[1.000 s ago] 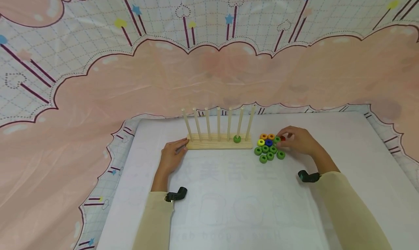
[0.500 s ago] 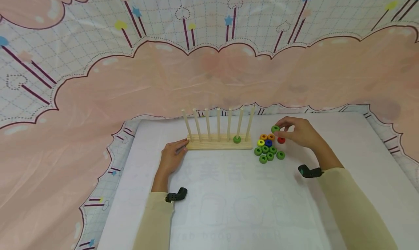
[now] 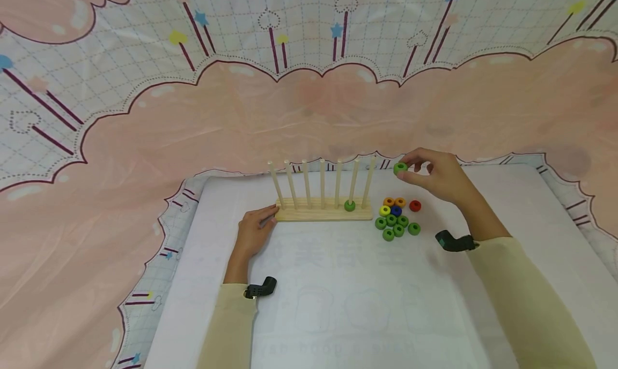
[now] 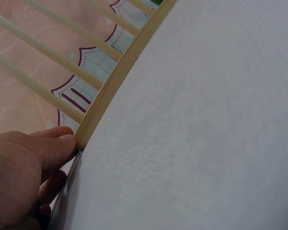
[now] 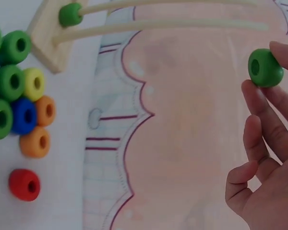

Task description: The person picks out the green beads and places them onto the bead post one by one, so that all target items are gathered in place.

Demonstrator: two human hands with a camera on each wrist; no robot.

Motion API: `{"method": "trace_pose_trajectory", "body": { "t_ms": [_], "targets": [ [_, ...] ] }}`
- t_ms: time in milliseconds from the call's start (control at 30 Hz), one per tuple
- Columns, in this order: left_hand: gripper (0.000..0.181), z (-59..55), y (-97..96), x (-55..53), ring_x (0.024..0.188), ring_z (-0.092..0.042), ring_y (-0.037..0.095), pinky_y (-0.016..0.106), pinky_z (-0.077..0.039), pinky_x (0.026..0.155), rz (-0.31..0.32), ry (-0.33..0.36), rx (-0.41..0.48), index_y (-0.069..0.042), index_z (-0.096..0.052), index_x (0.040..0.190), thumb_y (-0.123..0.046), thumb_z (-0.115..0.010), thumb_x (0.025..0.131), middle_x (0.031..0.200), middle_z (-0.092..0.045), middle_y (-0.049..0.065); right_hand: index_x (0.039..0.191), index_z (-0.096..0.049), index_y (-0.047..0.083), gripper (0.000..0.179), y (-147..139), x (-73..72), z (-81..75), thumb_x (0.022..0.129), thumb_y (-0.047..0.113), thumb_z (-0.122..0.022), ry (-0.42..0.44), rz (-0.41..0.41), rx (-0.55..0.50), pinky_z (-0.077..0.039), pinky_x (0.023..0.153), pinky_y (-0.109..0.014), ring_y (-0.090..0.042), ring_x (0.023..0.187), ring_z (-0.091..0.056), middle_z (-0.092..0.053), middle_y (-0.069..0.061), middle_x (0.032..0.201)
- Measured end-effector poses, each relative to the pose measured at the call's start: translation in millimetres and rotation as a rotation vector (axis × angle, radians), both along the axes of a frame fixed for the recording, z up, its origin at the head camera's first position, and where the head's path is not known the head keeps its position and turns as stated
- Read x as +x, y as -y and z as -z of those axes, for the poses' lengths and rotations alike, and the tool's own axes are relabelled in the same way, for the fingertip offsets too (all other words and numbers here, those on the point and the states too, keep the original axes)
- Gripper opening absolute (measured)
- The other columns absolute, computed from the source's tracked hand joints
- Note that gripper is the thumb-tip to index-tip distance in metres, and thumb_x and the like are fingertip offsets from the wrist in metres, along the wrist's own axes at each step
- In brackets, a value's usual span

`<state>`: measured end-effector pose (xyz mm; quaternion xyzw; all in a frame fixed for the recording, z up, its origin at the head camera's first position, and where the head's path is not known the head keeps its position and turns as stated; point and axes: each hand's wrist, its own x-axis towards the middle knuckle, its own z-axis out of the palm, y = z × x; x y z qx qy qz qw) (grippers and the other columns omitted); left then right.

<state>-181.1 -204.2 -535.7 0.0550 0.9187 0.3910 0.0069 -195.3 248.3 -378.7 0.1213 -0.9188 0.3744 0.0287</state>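
Between the thumb and fingers of my right hand (image 3: pixel 439 176) is a green bead (image 5: pixel 265 68), raised to the height of the peg tops, right of the rack. The bead's hole faces the pegs in the right wrist view. My left hand (image 3: pixel 252 230) touches the left end of the wooden peg rack (image 3: pixel 299 214) with fairly straight fingertips, seen close at its corner in the left wrist view. Several upright pegs stand in a row on the rack. One green bead (image 3: pixel 350 205) sits at the foot of the second peg from the right.
Right of the rack lie several loose green beads (image 3: pixel 398 230), two orange beads (image 3: pixel 388 201), a yellow bead (image 3: pixel 384 211), a blue bead (image 3: pixel 396 211) and a red bead (image 3: pixel 414 205). They rest on a white tabletop (image 3: pixel 338 294). A patterned pink curtain (image 3: pixel 299 111) hangs behind.
My right hand has lifted the green bead from beside the red one, moving it up and slightly left. The left hand has stayed at the rack's end.
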Motion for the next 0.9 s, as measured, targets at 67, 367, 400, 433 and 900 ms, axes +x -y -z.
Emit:
{"method": "trace_pose_trajectory", "body": {
  "t_ms": [67,367,400,433,900],
  "targets": [
    [0.038,-0.1,-0.1,-0.2,0.139,-0.046,0.032,0.065,-0.021,0.117,0.002,-0.007,0.002,-0.017,-0.065,0.139,-0.019,-0.064,0.101,0.149,-0.059,0.000,0.116,-0.072,0.015,0.031,5,-0.6,-6.3,0.093,0.035,-0.076,-0.024,0.001,-0.024,-0.041,0.088,-0.043,-0.019,0.102,-0.053,-0.071,-0.005,0.112],
    [0.039,0.7,-0.4,-0.9,0.138,-0.046,0.033,0.065,-0.021,0.118,0.004,-0.009,0.002,-0.018,-0.064,0.140,-0.018,-0.064,0.101,0.149,-0.059,0.001,0.115,-0.072,0.015,0.031,30,-6.0,-30.0,0.093,0.037,-0.075,-0.107,0.011,-0.105,-0.042,0.091,-0.045,-0.019,0.105,-0.052,-0.069,-0.004,0.113],
    [0.038,0.4,-0.4,-1.0,0.138,-0.046,0.033,0.065,-0.021,0.118,0.004,-0.008,0.003,-0.018,-0.064,0.140,-0.018,-0.064,0.101,0.149,-0.059,0.001,0.115,-0.072,0.015,0.031,33,-6.6,-31.8,0.093,0.036,-0.075,-0.109,0.008,-0.115,-0.042,0.091,-0.046,-0.020,0.105,-0.052,-0.069,-0.004,0.114],
    [0.038,0.5,-0.3,-1.0,0.139,-0.046,0.033,0.066,-0.020,0.118,0.005,-0.009,0.003,-0.018,-0.064,0.140,-0.018,-0.064,0.101,0.149,-0.059,0.001,0.115,-0.073,0.015,0.031,36,-7.7,-33.3,0.092,0.036,-0.076,-0.111,0.003,-0.120,-0.042,0.091,-0.046,-0.020,0.106,-0.052,-0.069,-0.004,0.115],
    [0.037,1.6,0.6,-1.6,0.139,-0.047,0.034,0.065,-0.023,0.117,0.007,-0.022,0.000,-0.017,-0.065,0.139,-0.019,-0.064,0.101,0.148,-0.060,0.001,0.113,-0.073,0.018,0.028,65,-23.7,-26.6,0.092,0.036,-0.077,-0.100,-0.085,-0.148,-0.043,0.089,-0.043,-0.023,0.111,-0.054,-0.068,0.002,0.119]
  ]
}}
